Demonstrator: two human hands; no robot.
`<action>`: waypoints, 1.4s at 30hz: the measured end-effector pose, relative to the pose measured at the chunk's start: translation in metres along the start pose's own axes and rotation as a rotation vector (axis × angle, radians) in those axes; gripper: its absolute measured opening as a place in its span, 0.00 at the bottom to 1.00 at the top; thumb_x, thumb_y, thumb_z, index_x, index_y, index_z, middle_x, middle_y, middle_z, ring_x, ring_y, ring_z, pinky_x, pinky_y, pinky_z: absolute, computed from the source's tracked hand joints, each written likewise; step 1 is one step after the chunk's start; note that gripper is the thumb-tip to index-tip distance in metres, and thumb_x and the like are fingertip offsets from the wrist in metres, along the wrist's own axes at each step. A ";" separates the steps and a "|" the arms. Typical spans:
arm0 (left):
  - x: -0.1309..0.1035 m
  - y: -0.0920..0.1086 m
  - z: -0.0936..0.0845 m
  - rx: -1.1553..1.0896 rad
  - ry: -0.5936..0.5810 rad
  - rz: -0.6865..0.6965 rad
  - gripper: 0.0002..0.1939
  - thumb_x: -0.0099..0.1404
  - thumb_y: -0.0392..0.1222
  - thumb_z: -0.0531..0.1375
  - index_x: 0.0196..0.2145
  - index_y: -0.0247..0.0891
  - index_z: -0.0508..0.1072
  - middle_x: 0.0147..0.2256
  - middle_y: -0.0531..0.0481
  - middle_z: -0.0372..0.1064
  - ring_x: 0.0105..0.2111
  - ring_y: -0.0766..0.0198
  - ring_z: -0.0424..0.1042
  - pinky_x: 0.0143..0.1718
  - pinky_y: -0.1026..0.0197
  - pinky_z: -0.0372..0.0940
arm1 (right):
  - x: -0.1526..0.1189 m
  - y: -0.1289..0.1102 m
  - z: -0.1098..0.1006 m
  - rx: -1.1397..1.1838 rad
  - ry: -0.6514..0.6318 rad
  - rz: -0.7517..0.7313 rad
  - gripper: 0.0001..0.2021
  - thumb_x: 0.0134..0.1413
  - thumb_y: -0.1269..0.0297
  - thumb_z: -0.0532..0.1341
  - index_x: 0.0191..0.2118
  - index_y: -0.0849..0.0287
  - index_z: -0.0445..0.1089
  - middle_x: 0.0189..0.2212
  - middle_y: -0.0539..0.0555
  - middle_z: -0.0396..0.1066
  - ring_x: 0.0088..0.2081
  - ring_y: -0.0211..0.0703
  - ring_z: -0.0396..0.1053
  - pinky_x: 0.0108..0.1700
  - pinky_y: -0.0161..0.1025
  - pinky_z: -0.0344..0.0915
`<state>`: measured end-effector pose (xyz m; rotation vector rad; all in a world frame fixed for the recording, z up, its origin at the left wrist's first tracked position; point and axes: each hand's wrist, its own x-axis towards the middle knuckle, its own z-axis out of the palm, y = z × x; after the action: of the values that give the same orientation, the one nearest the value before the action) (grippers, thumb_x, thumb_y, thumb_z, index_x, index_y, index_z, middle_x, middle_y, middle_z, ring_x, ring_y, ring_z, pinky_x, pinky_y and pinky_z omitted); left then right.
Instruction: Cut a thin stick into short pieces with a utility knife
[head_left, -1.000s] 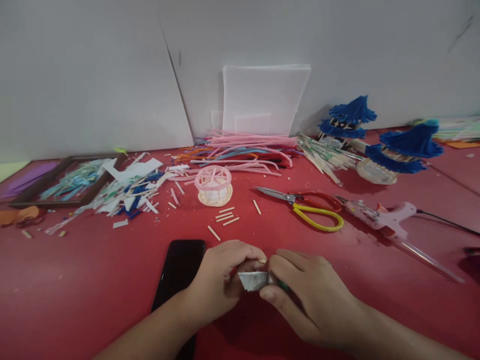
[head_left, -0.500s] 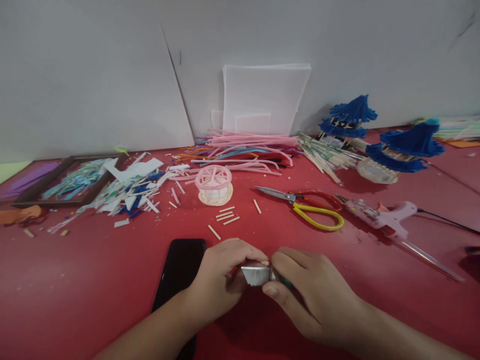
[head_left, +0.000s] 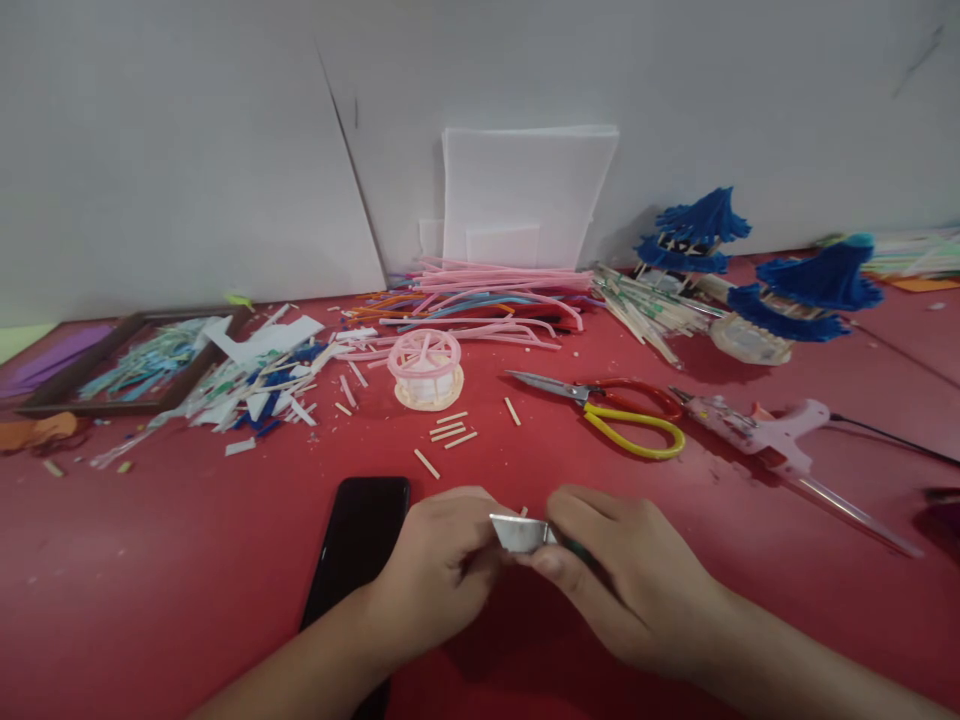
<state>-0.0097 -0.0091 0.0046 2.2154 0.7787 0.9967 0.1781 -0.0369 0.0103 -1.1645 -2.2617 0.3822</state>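
In front of me, my right hand [head_left: 619, 575] is closed around a knife [head_left: 519, 533] with a wide metal blade and a dark green handle mostly covered by the fingers. The blade points left towards my left hand [head_left: 446, 565], whose fingers are curled together at its tip. A small end of a thin wooden stick [head_left: 523, 512] shows behind the blade, with the rest hidden by my left fingers. Several short cut sticks [head_left: 448, 431] lie beyond the hands. Behind them stands a small round pink-and-white model [head_left: 425, 370].
Left of my hands lies a black phone [head_left: 356, 545]. Scissors [head_left: 600, 410] and a pink glue gun [head_left: 772, 435] are to the right. Further back are pink pipe cleaners [head_left: 502, 280], blue-roofed models [head_left: 817, 290], scraps [head_left: 262, 375] and a brown frame [head_left: 97, 408].
The knife blade has risen slightly and turned, and the stick end now shows behind it. My left hand has rolled a little, its fingers curling further in.
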 end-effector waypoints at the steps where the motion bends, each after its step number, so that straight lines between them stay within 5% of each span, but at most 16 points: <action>1: 0.000 0.000 0.001 0.012 0.012 0.006 0.12 0.60 0.26 0.53 0.27 0.36 0.73 0.23 0.50 0.73 0.23 0.68 0.70 0.25 0.70 0.64 | 0.000 0.000 -0.001 0.004 0.004 0.012 0.18 0.67 0.57 0.45 0.26 0.56 0.57 0.19 0.47 0.61 0.19 0.34 0.56 0.22 0.34 0.46; 5: 0.000 0.002 0.003 -0.061 0.036 -0.099 0.09 0.61 0.29 0.57 0.27 0.37 0.74 0.24 0.51 0.75 0.23 0.68 0.73 0.26 0.70 0.66 | 0.001 0.008 -0.003 -0.033 0.071 0.048 0.19 0.67 0.57 0.44 0.25 0.56 0.55 0.18 0.47 0.61 0.18 0.34 0.57 0.22 0.34 0.47; 10: 0.002 -0.002 0.006 -0.196 0.078 -0.338 0.06 0.66 0.37 0.55 0.37 0.36 0.72 0.26 0.49 0.78 0.24 0.67 0.76 0.24 0.68 0.67 | 0.000 0.040 0.000 -0.304 0.195 0.265 0.14 0.66 0.56 0.47 0.34 0.57 0.61 0.27 0.54 0.70 0.27 0.45 0.68 0.26 0.37 0.55; 16: 0.004 -0.011 0.008 -0.358 0.139 -0.516 0.06 0.67 0.39 0.54 0.39 0.37 0.68 0.30 0.46 0.79 0.27 0.65 0.77 0.24 0.67 0.68 | -0.003 0.068 0.012 -0.546 0.171 0.243 0.10 0.62 0.67 0.50 0.40 0.62 0.67 0.37 0.63 0.71 0.37 0.54 0.69 0.39 0.48 0.64; 21: 0.007 -0.013 0.005 -0.452 0.207 -0.613 0.06 0.63 0.42 0.59 0.35 0.36 0.69 0.32 0.48 0.74 0.26 0.66 0.76 0.23 0.68 0.69 | -0.004 0.053 0.017 -0.555 0.148 0.189 0.10 0.61 0.65 0.54 0.42 0.62 0.70 0.41 0.64 0.69 0.42 0.56 0.66 0.45 0.52 0.63; 27: 0.011 -0.012 0.004 -0.551 0.285 -0.714 0.12 0.57 0.41 0.63 0.38 0.37 0.68 0.28 0.56 0.70 0.26 0.68 0.76 0.29 0.67 0.69 | -0.002 0.019 0.023 -0.328 0.026 0.091 0.22 0.49 0.45 0.64 0.36 0.62 0.70 0.38 0.60 0.69 0.41 0.55 0.66 0.44 0.52 0.64; 31: 0.011 -0.010 0.003 -0.610 0.218 -0.774 0.14 0.56 0.41 0.66 0.39 0.37 0.68 0.24 0.57 0.71 0.24 0.72 0.72 0.29 0.70 0.66 | -0.001 0.018 0.025 -0.301 -0.024 -0.026 0.13 0.48 0.56 0.69 0.32 0.61 0.70 0.33 0.57 0.71 0.36 0.50 0.67 0.41 0.48 0.66; 42: 0.015 -0.003 0.002 -0.902 0.096 -0.946 0.27 0.42 0.44 0.75 0.37 0.35 0.70 0.20 0.55 0.75 0.21 0.69 0.73 0.25 0.68 0.70 | 0.003 0.029 0.016 -0.058 0.259 -0.196 0.19 0.62 0.47 0.55 0.42 0.60 0.69 0.37 0.58 0.71 0.38 0.46 0.69 0.41 0.46 0.68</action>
<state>-0.0005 0.0028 0.0078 0.8619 0.9983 0.7218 0.1858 -0.0172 -0.0157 -0.9482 -2.1451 0.0837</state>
